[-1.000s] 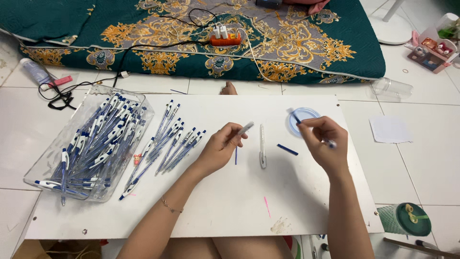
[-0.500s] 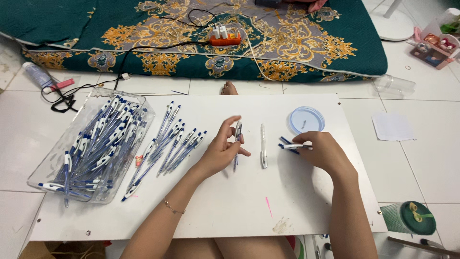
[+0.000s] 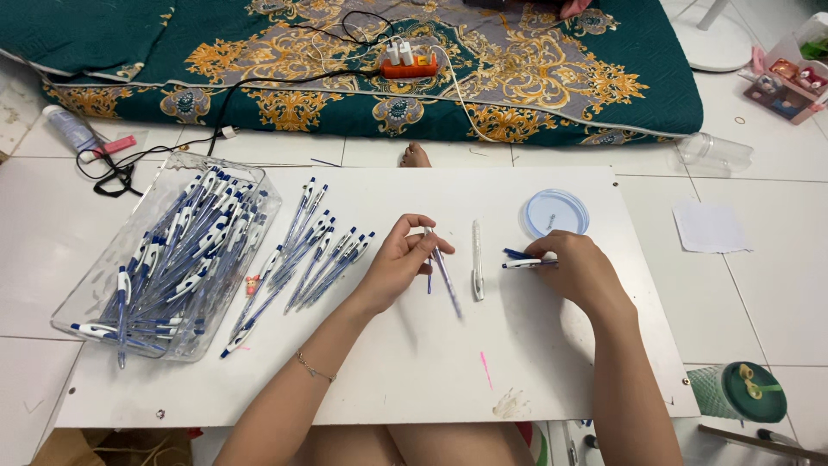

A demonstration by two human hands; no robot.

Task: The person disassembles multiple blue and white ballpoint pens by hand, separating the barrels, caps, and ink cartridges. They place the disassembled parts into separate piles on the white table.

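Left hand (image 3: 398, 263) pinches clear pen barrel (image 3: 446, 278); right hand (image 3: 576, 269) grips, seemingly, blue-white cap (image 3: 523, 263)

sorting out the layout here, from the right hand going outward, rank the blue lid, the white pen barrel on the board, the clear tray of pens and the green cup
1. Blue lid: just above the right hand, on the board.
2. White pen barrel: lying to its left, mid-board.
3. Green cup: off the board, lower right on the floor.
4. Clear tray of pens: far left end.
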